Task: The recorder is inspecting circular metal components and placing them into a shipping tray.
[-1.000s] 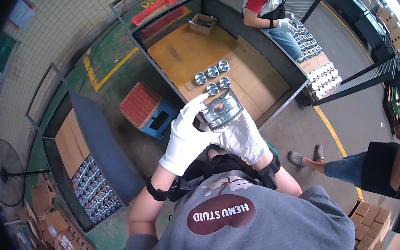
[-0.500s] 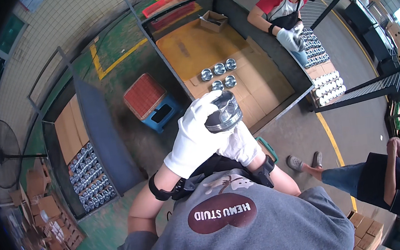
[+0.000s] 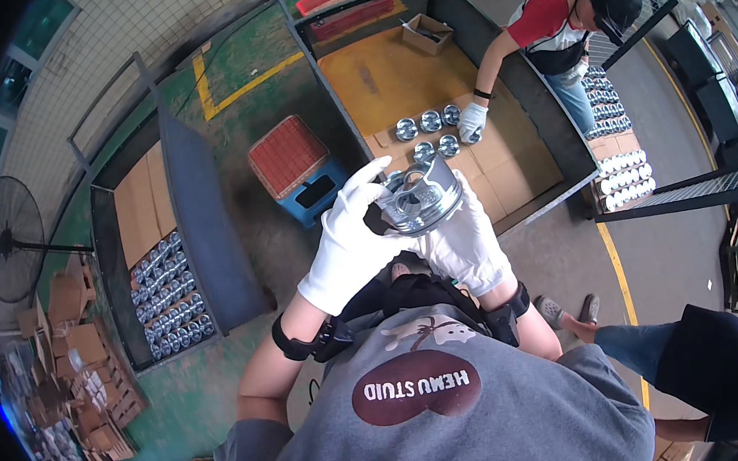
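A shiny metal piston (image 3: 421, 201) is held in front of my chest, above the near edge of the cart. White gloves cover both hands. My left hand (image 3: 350, 242) grips the piston's left side, its fingers curved around the upper edge and its thumb lower down. My right hand (image 3: 469, 245) supports it from the right and below; some of those fingers are hidden behind it. Beyond my hands, several more pistons (image 3: 430, 121) stand in short rows on a cardboard sheet (image 3: 497, 170) in the cart. Another person's gloved hand (image 3: 472, 121) is at the right end of these rows.
The dark-walled cart (image 3: 576, 172) holds a small open box (image 3: 428, 34) at its far end. To its left is a blue stool (image 3: 316, 202) with a red top. A second cart (image 3: 222, 238) at left and a rack (image 3: 692, 194) at right carry many pistons. Someone else stands lower right.
The piston has been tilted so more of its side and ring grooves show, and my left fingers have spread. The co-worker has reached an arm into the cart. My view has shifted slightly.
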The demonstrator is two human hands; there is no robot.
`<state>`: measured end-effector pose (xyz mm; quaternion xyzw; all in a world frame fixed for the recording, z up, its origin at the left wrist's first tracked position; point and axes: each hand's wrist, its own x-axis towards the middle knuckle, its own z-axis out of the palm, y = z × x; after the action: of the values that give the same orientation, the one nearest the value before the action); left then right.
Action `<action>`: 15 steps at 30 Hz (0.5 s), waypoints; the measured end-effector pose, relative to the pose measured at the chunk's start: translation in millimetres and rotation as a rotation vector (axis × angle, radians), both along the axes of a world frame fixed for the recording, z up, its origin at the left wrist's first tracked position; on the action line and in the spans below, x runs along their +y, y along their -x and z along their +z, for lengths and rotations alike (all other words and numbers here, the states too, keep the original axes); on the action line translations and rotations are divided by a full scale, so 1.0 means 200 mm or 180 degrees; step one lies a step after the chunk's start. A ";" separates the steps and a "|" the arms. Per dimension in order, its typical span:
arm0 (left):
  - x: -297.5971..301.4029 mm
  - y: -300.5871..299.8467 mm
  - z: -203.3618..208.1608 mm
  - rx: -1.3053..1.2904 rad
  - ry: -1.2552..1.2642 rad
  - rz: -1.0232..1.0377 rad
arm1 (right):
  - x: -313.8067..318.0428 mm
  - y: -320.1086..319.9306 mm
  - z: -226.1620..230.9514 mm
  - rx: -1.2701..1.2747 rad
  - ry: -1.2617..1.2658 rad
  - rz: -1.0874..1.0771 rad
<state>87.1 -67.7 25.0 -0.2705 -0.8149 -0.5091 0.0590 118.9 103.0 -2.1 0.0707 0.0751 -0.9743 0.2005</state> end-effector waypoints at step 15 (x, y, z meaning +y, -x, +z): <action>0.02 -0.01 0.12 0.1526 0.0921 -0.0289 | -0.03 0.00 -0.02 0.0676 -0.2313 -0.0569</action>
<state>88.7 -63.3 48.2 -0.4250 -0.8290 -0.3112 0.1879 119.3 96.1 -5.8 0.0420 0.4291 -0.8997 0.0678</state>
